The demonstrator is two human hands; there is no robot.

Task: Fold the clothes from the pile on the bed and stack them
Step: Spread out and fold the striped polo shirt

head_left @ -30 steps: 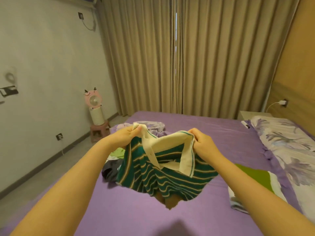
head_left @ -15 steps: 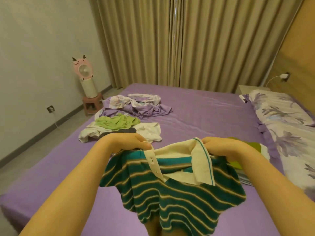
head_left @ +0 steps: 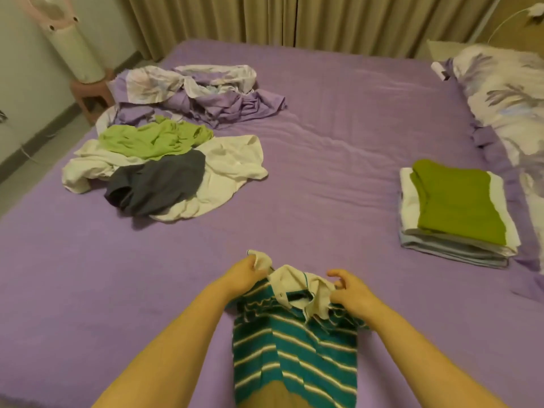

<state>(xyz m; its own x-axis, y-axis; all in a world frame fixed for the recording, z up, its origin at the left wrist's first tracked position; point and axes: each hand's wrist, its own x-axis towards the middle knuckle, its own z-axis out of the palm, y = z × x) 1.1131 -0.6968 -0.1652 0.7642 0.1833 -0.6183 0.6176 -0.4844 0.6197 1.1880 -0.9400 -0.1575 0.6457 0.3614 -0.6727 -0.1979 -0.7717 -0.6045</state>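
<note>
Nearest the camera, a green striped polo shirt (head_left: pixel 294 348) hung between both hands over the near edge of the bed (head_left: pixel 338 172), its cream collar uppermost and its body dangling down out of view. The left hand (head_left: pixel 245 275) pinched one collar tip, fingers curled round the cloth; the right hand (head_left: pixel 350 293) gripped the other shoulder by the collar, thumb and lower fingers closed on it while two fingers stood loosely raised. The step in hand looked like taking up one shirt by its shoulders to lay it out for folding. The next move probably called for spreading it flat on the bare purple sheet just ahead, collar away, before turning in the sleeves. Farther off to the right lay the stack (head_left: pixel 456 213) of folded clothes, an olive piece on top. Farther left sat the pile (head_left: pixel 164 169) yet unfolded: grey, white and light green garments, with crumpled purple bedding (head_left: pixel 200 92) beyond it.
</note>
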